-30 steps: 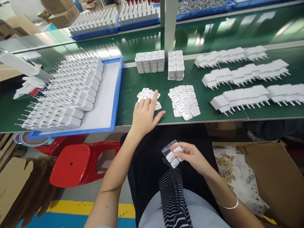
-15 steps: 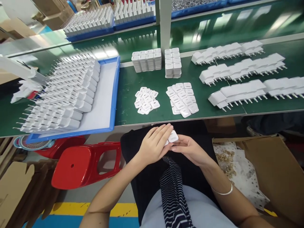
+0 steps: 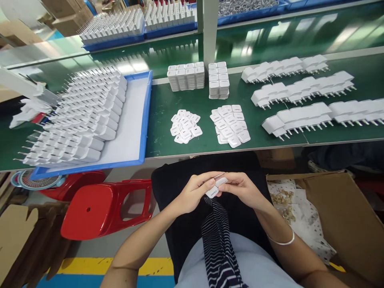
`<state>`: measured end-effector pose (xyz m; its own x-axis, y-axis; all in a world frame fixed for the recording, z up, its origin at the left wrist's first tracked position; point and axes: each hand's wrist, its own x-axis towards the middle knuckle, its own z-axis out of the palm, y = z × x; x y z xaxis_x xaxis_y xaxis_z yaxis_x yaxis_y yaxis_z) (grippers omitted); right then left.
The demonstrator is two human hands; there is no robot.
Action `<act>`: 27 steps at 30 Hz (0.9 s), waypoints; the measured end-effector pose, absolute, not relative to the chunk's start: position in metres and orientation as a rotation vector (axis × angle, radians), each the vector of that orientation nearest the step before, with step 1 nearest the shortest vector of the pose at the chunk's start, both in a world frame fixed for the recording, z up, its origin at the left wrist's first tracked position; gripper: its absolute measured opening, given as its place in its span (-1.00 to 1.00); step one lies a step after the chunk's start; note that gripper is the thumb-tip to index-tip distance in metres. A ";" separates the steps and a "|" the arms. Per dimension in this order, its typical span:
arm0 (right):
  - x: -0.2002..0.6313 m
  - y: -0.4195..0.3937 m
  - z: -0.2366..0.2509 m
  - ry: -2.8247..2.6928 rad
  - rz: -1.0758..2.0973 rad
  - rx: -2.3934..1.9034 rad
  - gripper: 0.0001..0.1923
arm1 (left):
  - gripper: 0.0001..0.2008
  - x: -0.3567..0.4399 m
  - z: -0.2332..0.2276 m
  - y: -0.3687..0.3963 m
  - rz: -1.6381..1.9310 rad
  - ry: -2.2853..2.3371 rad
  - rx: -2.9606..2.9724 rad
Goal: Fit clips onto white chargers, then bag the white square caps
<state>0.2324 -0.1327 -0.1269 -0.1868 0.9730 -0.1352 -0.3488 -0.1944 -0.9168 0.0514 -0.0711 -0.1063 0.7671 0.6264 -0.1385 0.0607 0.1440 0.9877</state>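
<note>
Over my lap, my left hand point(image 3: 195, 194) is closed around a small white cover point(image 3: 212, 193) with grey print on its face, the thumb lying along its upper edge. My right hand point(image 3: 242, 189) pinches a second white cover point(image 3: 222, 182) right beside it; the two pieces touch or nearly touch. My fingers hide the undersides, so I cannot tell how many pieces are in my hands. On the green bench ahead lie a loose pile of printed white covers point(image 3: 230, 124) and a smaller pile of slotted white covers point(image 3: 184, 127).
Stacked white covers point(image 3: 186, 78) stand behind the piles, with another stack point(image 3: 219, 82) beside them. Rows of white plug housings point(image 3: 303, 116) lie at right. A blue-rimmed tray point(image 3: 144, 120) of pinned housings is at left. Below are a red stool point(image 3: 90, 208) and a cardboard box point(image 3: 339, 200).
My left hand has turned from lying flat over the white pieces to gripping one by its edge, exposing the printed face. Both hands have shifted slightly lower.
</note>
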 end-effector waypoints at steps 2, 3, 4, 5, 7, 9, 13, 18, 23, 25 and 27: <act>0.230 -0.134 -0.128 -0.936 1.592 -0.957 -0.87 | -0.60 0.053 -0.109 -0.071 0.458 0.649 1.289; 0.229 -0.134 -0.128 -0.924 1.585 -0.954 -0.86 | -0.61 0.054 -0.109 -0.071 0.459 0.663 1.242; 0.228 -0.135 -0.128 -0.913 1.582 -0.949 -0.86 | -0.61 0.055 -0.109 -0.072 0.455 0.672 1.196; 0.227 -0.135 -0.128 -0.900 1.580 -0.944 -0.85 | -0.61 0.057 -0.109 -0.071 0.448 0.680 1.160; 0.226 -0.135 -0.128 -0.876 1.572 -0.930 -0.83 | -0.61 0.060 -0.106 -0.070 0.445 0.686 1.134; 0.226 -0.136 -0.126 -0.861 1.557 -0.920 -0.85 | -0.63 0.063 -0.101 -0.068 0.462 0.680 1.151; 0.227 -0.137 -0.122 -0.829 1.547 -0.932 -0.87 | -0.63 0.066 -0.090 -0.062 0.560 0.740 1.209; 0.231 -0.141 -0.117 -0.810 1.578 -0.923 -0.85 | -0.66 0.063 -0.077 -0.064 0.677 0.828 1.448; 0.243 -0.144 -0.121 -0.803 1.638 -0.915 -0.85 | -0.63 0.046 -0.068 -0.039 0.961 1.116 1.909; 0.247 -0.145 -0.125 -0.792 1.684 -0.934 -0.86 | -0.62 0.039 -0.067 -0.013 1.184 1.372 2.124; 0.247 -0.146 -0.130 -0.775 1.721 -0.951 -0.83 | -0.61 0.039 -0.067 0.015 1.190 1.519 2.376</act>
